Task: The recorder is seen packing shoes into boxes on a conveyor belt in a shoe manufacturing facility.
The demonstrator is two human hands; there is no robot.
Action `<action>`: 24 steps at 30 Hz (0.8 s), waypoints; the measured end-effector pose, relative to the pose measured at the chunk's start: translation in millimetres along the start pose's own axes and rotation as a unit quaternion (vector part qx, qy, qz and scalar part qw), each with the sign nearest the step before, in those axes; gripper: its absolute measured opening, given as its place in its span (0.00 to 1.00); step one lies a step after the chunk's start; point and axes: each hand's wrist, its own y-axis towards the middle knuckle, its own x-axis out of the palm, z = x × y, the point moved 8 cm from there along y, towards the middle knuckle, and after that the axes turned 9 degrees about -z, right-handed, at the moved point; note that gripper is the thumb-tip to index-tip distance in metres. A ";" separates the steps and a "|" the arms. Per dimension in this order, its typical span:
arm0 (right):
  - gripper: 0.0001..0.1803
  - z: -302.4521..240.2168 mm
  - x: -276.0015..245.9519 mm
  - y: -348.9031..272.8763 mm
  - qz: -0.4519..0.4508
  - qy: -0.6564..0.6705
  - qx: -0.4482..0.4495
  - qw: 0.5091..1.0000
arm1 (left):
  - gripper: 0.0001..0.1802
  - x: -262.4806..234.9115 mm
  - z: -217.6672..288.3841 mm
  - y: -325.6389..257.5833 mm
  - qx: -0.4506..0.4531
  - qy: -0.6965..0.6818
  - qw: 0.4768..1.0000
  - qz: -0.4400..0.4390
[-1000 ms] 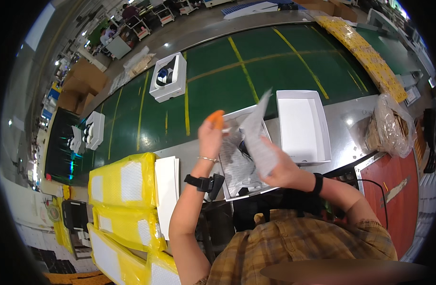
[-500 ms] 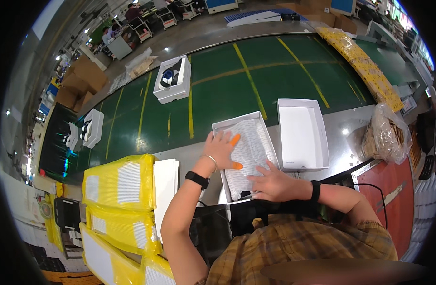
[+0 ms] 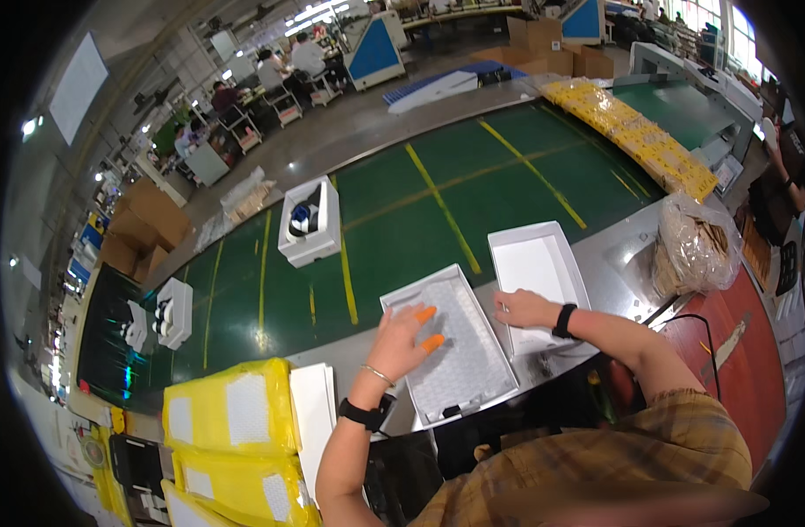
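A shallow white box lies open at the metal edge in front of me, with a sheet of white bubble wrap filling its inside. My left hand rests over the left side of that box, fingers spread, with orange finger cots on two of them. A small black piece shows at the near end of the wrap. To the right stands a white box lid, inner side up. My right hand has its fingers curled closed at the lid's left wall; the fingertips are partly hidden.
Beyond lies a green conveyor belt with yellow lines, carrying white boxes of headphones. Yellow-wrapped packs and white card lie at left. A plastic bag of brown pieces sits at right.
My right hand has left the bubble wrap and moved right to the lid. My left hand stays over the box. The wrap now lies flatter, and the whole view has shifted.
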 end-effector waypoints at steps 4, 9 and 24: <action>0.01 12.3 -41.0 -26.7 0.033 0.265 0.079 0.961 | 0.34 -7.8 6.9 9.0 -0.029 -0.218 0.975 -0.017; 0.15 -40.2 -152.3 -112.2 0.064 0.661 -0.162 0.730 | 0.45 2.4 -0.2 14.1 -0.059 -0.505 0.860 0.048; 0.36 -69.3 13.3 -66.6 -0.043 0.611 -0.079 0.787 | 0.40 29.2 -2.2 -58.8 -0.140 -0.464 0.861 0.154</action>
